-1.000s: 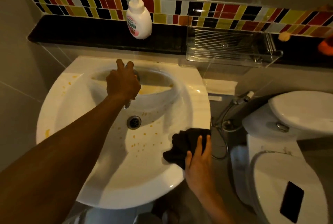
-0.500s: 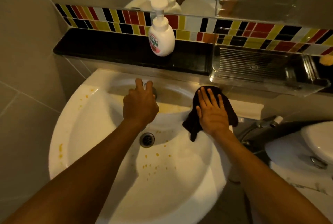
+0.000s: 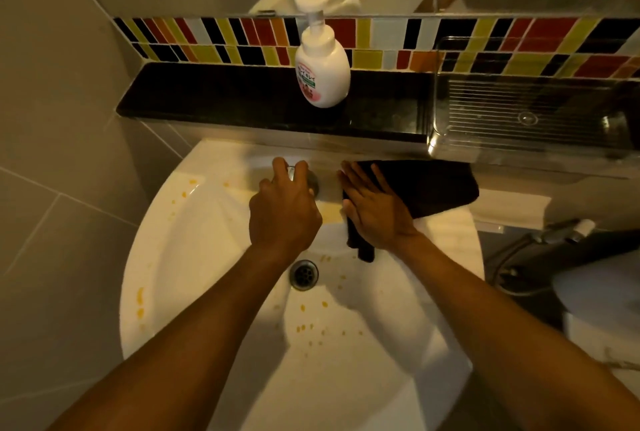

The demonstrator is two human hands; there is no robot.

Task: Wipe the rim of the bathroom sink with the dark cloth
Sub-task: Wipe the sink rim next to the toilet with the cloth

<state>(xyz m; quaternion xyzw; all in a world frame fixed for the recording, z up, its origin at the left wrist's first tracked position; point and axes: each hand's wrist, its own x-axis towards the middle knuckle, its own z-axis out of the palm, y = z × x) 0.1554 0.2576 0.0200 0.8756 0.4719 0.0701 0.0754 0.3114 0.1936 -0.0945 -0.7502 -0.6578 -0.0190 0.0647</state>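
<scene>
The white sink (image 3: 180, 222) fills the middle of the head view, with yellow-orange spots on its left rim and in the bowl around the drain (image 3: 304, 274). The dark cloth (image 3: 429, 186) lies spread on the back right rim, one corner hanging into the bowl. My right hand (image 3: 375, 212) presses flat on the cloth's left part, fingers apart and pointing to the wall. My left hand (image 3: 285, 210) is closed around the metal tap (image 3: 311, 178) at the back middle, hiding most of it.
A white pump soap bottle (image 3: 322, 75) stands on the black ledge (image 3: 214, 98) behind the sink. A clear plastic tray (image 3: 533, 112) sits on the ledge at right. A hose sprayer (image 3: 568, 231) and a toilet (image 3: 595, 295) lie to the right.
My right hand has slid the cloth from the sink's right front rim up to the back right rim and then left toward the tap. The left hand stays on the tap.
</scene>
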